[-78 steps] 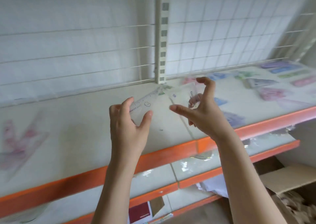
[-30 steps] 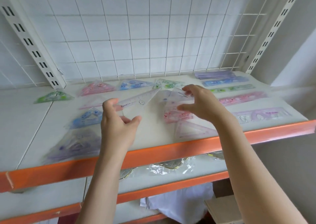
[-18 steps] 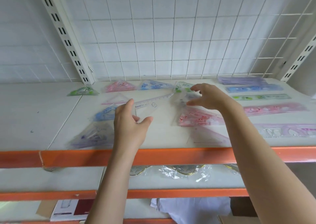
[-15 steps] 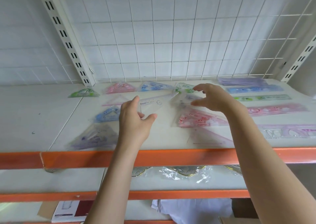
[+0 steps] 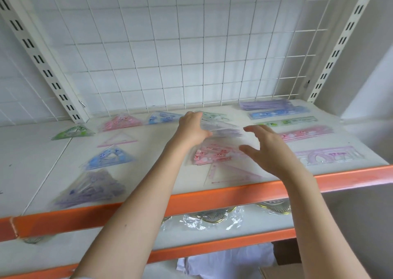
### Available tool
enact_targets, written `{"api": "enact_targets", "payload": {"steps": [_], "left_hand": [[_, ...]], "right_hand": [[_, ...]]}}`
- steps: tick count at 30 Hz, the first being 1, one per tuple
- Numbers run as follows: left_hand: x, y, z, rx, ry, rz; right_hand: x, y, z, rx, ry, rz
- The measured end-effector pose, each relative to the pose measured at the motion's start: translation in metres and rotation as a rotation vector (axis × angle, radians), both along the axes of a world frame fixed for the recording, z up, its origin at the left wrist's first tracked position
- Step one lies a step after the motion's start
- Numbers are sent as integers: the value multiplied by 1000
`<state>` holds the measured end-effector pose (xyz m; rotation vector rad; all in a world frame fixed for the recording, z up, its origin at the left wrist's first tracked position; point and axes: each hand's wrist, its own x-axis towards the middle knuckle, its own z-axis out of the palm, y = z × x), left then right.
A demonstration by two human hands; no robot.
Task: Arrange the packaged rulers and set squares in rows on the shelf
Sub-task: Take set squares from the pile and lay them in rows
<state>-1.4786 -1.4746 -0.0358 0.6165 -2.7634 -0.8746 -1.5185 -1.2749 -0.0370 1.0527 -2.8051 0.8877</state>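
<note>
The clear set square is pinched at its left end by the left hand, long axis running rightward along the shelf back edge, while the right hand, spread and empty, is held just beside it.

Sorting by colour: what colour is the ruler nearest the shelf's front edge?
Pale purple ruler, head view.

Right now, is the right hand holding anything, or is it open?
Open. The right hand hovers over the shelf with fingers spread, gripping nothing; the pink set square lies below it.
</note>
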Motion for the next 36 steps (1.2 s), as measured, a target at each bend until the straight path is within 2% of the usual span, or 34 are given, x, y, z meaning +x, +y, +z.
{"api": "enact_targets", "payload": {"steps": [4,7,14,17,25,31,33,36], "left_hand": [[-4,3,0,-48,-56,13],[6,-1,2,-74,-21,83],[98,-22,13,-18,331,188],[147,-39,11,40,405,259],[264,-133,2,-95,440,413],[341,-253,2,-145,411,411],[367,-294,7,-198,364,398],[405,-350,11,-289,200,341]], "right_hand": [[4,1,-3,-39,22,-22],[9,-7,-4,-72,30,-22],[45,-60,-4,-196,63,48],[73,-94,-4,-224,67,99],[179,-211,-4,-269,84,269],[256,-319,-2,-284,103,232],[281,-358,2,-282,105,212],[319,-414,10,-270,106,190]]}}
